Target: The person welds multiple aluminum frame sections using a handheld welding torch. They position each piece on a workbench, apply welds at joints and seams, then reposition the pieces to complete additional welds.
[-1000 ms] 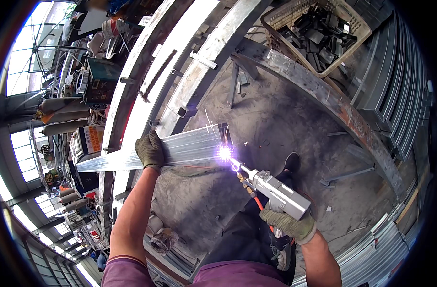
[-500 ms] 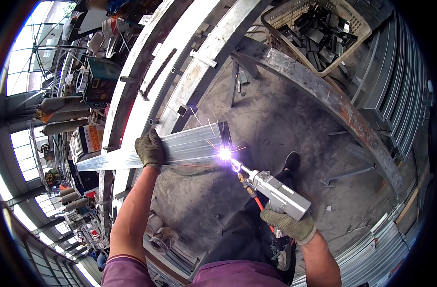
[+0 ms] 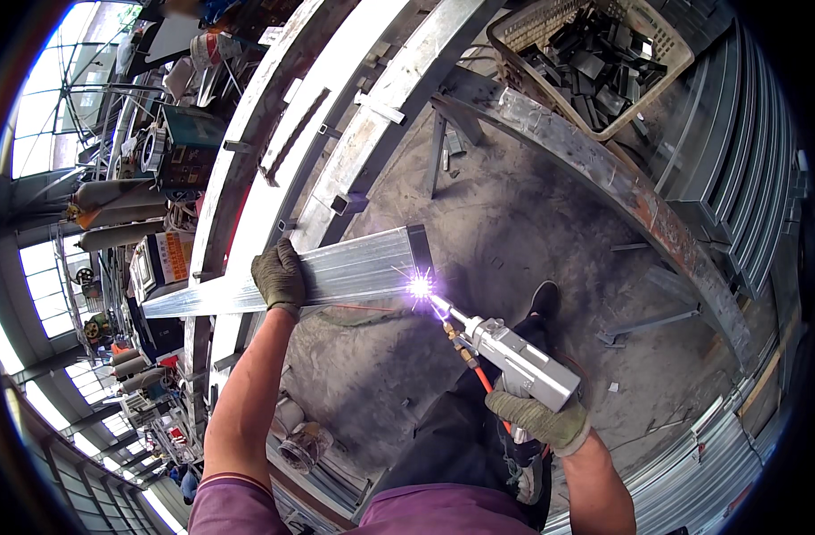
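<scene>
Long metal tube (image 3: 336, 276) held across steel frame (image 3: 274, 169), roughly level, over concrete floor. Left hand (image 3: 280, 276), gloved, clamped over tube mid-length. Right hand (image 3: 536, 417), gloved, closed around welding gun (image 3: 514, 357); nozzle at bright arc (image 3: 418, 287) on tube's near end. Tube judged stiff, hollow, fairly light, smooth, hot beside arc. Best gripped mid-length, well away from weld.

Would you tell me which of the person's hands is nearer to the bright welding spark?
The left hand: it grips the metal tube beside the spark. The right hand holds the welding gun farther back.
</scene>
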A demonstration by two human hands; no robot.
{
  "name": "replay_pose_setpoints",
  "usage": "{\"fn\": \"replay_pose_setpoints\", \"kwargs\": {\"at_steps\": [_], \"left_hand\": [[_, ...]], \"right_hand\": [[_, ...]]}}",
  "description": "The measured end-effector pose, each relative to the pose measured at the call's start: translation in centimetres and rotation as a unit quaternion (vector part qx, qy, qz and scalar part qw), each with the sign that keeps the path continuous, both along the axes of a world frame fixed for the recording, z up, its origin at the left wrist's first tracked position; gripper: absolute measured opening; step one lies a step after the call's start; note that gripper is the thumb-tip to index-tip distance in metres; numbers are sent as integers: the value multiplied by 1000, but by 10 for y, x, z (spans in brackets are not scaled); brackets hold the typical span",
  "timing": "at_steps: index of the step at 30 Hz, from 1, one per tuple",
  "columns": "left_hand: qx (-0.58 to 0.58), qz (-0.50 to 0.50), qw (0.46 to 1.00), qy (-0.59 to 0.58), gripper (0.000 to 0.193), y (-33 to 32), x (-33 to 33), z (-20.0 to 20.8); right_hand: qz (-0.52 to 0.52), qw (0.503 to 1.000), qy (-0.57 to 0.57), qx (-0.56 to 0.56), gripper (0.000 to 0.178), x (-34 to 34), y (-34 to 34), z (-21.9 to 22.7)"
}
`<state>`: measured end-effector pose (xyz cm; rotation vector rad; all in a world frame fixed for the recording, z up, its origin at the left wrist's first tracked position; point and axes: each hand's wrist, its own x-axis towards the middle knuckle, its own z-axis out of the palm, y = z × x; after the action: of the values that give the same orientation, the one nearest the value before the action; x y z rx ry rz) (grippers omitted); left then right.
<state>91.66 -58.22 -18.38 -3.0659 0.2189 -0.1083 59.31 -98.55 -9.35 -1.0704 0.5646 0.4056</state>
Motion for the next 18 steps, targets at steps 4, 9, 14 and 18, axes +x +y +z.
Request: {"fn": "replay_pose_setpoints", "kwargs": {"at_steps": [4, 9, 14, 18], "left_hand": [[-5, -4, 1000, -13, 46, 0, 1, 0], [-14, 6, 1000, -8, 47, -4, -1, 2], [-7, 6, 1000, -6, 47, -5, -2, 4], [-10, -14, 1000, -18, 47, 1, 0, -1]], "right_hand": [[19, 999, 41, 10, 32, 1, -2, 4], [-23, 999, -41, -4, 27, -2, 4, -4], [4, 999, 39, 30, 29, -2, -2, 4], [-23, 999, -3, 23, 32, -4, 1, 3]]}}
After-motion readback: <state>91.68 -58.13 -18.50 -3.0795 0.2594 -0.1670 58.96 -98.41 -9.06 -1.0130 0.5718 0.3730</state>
